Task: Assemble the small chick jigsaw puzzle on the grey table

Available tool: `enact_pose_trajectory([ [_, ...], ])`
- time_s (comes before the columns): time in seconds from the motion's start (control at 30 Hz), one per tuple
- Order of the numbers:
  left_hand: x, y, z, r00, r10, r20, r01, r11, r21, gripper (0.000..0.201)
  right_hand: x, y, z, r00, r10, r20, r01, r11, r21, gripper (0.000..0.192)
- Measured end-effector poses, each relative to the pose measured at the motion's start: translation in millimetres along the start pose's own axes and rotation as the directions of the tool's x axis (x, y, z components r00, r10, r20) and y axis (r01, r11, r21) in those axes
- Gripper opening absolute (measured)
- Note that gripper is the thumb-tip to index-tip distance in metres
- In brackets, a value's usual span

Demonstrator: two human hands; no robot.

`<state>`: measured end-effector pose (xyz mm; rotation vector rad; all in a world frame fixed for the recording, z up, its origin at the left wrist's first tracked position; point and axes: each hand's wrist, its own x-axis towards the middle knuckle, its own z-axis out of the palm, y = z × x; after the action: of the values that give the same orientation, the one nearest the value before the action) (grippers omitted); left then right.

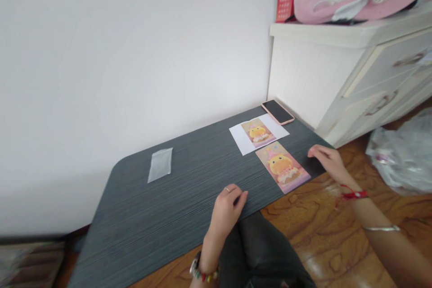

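My left hand [228, 207] rests at the front edge of the dark grey table [189, 202], its fingers loosely curled and nothing showing in them. To its right lies a picture card [283, 167] of a yellow cartoon animal in a pink party hat with a cake. My right hand [326, 158] is just right of that card, over the table's right end, fingers curled in with nothing visible in them. Behind the card, a white sheet [243, 139] bears a smaller print [258, 132] of the same picture. A small clear plastic bag [160, 164] lies flat on the left half.
A phone [278, 112] in a pink case lies at the back right corner, against a white cabinet [303, 67]. On the cabinet stand a red box [285, 4] and a pink plush item [324, 0]. Plastic bags [405, 157] sit on the wooden floor. A white wall borders the back.
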<state>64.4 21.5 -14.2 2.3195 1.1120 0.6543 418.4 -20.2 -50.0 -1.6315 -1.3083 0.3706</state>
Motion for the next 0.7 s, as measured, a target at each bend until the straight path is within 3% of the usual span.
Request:
enact_pose_trajectory([
  [0.17,-6,-5,14.8,0.989,0.037,-0.142,-0.046,0.997,-0.055,0.034,0,7,8,0.995,0.052,-0.091,-0.038,0.989,0.143,0.042],
  [0.3,-8,-9,16.8,0.972,0.034,-0.230,-0.027,0.999,0.032,0.036,0,18,12,0.981,0.073,-0.178,-0.026,0.967,0.254,0.051],
  [0.47,-4,-11,21.5,0.986,0.040,-0.164,-0.008,0.982,0.188,0.035,0,23,15,0.984,0.052,-0.169,-0.017,0.979,0.202,0.050],
  [0.6,1,-9,26.3,0.994,-0.021,-0.103,0.053,0.948,0.315,0.032,-1,18,12,0.991,0.009,-0.130,0.005,0.994,0.108,0.045],
  [0.7,5,-2,34.1,0.983,-0.099,-0.155,0.152,0.911,0.384,0.023,0,13,12,0.994,-0.042,-0.105,0.043,0.999,0.005,0.039],
])
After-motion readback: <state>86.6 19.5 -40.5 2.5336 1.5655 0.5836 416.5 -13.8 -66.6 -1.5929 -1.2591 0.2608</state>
